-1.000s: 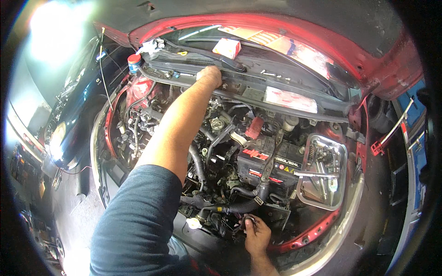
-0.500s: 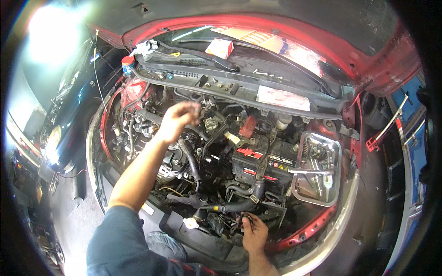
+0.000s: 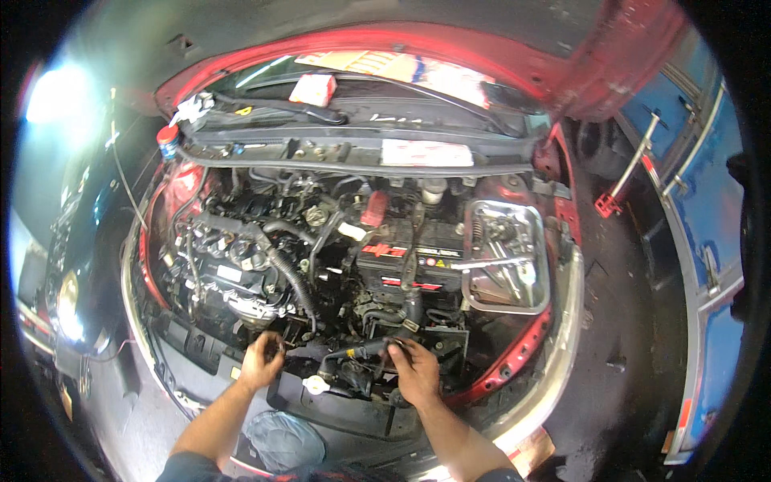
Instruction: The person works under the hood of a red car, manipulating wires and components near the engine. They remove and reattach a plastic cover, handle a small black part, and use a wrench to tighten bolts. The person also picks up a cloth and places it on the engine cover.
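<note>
My left hand [image 3: 261,361] is at the front edge of the engine bay, fingers curled round something small and dark that I cannot make out. Close to it is the engine [image 3: 241,277] with its ribbed black hose [image 3: 295,281]. To the right, my right hand [image 3: 416,371] is closed, thumb and fingers pinched beside a thick black radiator hose [image 3: 361,351]; what they hold is too small and dark to name. Between the hands sits a pale radiator cap [image 3: 316,385]. Behind my right hand stands the black car battery [image 3: 393,267].
A metal tray [image 3: 541,281] of tools and bolts rests at the right of the bay, with a silver ratchet [image 3: 494,263] across it. A red-lidded jar [image 3: 167,143], a red-and-white box [image 3: 313,90] and loose bolts lie along the cowl. The raised red hood [image 3: 450,48] hangs above.
My left hand has come back from over the engine to the front edge. My right hand has shifted slightly up and left in the picture, and the whole view has swung right.
</note>
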`<state>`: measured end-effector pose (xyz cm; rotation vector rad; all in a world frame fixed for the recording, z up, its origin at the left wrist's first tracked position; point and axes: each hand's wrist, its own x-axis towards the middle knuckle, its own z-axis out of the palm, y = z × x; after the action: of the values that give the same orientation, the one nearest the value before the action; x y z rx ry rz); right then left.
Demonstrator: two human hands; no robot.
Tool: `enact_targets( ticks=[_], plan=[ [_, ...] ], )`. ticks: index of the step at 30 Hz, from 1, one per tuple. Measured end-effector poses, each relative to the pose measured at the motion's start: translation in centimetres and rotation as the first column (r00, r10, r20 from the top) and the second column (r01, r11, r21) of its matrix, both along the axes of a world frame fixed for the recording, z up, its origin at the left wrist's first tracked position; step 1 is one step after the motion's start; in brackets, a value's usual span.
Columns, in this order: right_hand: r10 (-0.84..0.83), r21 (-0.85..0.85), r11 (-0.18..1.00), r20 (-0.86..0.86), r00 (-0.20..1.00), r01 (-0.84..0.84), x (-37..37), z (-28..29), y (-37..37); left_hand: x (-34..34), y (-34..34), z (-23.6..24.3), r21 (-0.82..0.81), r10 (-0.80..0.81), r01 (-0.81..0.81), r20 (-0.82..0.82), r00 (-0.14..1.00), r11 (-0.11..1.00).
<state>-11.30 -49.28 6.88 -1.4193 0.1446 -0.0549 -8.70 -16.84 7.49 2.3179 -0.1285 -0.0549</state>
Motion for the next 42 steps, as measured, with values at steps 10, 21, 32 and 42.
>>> enact_targets(
  ticks=[10,21,32,42],
  plan=[
    [-0.018,-0.268,0.958,0.291,0.957,0.1,2.3,0.9,0.4,-5.2,-0.1,-6.6,0.325,0.052,-0.102,0.16,0.986,0.94],
    [0.179,-0.233,0.967,0.327,0.928,-0.104,1.2,1.2,1.7,-5.3,0.4,-8.2,0.226,0.021,-0.079,0.246,0.969,0.971],
    [0.104,-0.129,0.99,0.324,0.94,-0.065,1.6,1.5,0.8,-5.0,0.0,-6.9,0.241,-0.112,0.046,0.271,0.956,0.969],
    [0.035,-0.067,0.998,0.238,0.971,-0.019,2.3,1.6,-0.1,-2.7,-0.7,-6.6,0.068,0.163,-0.19,0.287,0.944,0.979]
  ],
)
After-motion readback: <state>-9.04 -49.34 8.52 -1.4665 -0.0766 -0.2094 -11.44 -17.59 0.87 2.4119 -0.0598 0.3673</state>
